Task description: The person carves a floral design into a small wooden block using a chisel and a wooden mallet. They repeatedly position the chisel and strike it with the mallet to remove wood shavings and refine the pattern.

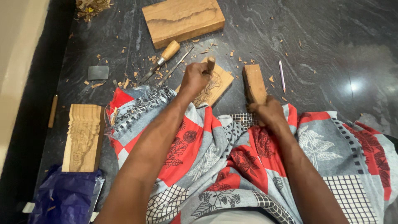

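My left hand (194, 79) is closed around a chisel with a wooden handle (211, 63), its tip down on a small carved wooden panel (219, 84) that rests at the edge of the patterned red and grey cloth (215, 153) over my lap. My right hand (267, 112) grips a rectangular wooden mallet block (253, 83), held upright just to the right of the panel. The chisel blade is hidden behind my left hand.
A large wooden plank (182, 18) lies at the far side of the dark stone floor (331, 49). Spare chisels (163, 60) lie left of the panel. A carved moulding piece (83, 137), a grey sharpening stone (98, 72), a pencil (282, 76) and blue plastic (66, 197) are around.
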